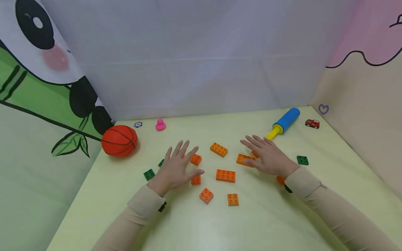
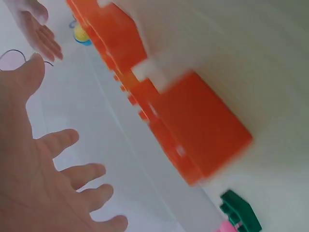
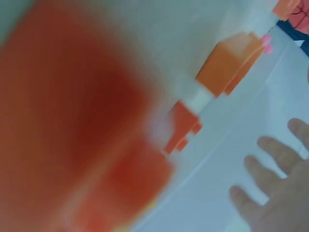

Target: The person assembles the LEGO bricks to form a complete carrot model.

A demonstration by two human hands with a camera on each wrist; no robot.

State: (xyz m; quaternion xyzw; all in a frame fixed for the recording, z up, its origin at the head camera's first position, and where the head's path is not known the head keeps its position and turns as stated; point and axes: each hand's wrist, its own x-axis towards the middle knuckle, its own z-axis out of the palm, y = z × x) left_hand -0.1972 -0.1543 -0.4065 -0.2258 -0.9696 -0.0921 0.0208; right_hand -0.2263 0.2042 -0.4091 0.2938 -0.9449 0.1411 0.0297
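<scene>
In the head view, my left hand hovers with fingers spread over the left part of the brick scatter, partly hiding an orange brick and a green brick. Another green brick lies beside its wrist. My right hand, fingers extended, is above an orange brick on the right. Neither hand holds anything. Between them lie orange bricks, among them a long one, another long one and a square one. Orange bricks loom large and blurred in both wrist views.
An orange basketball sits at the left edge, near a pink knob-shaped toy. At the back right lie a blue cylinder with a yellow handle and a red toy car. One green brick is beyond my right wrist. Cloth walls surround the table.
</scene>
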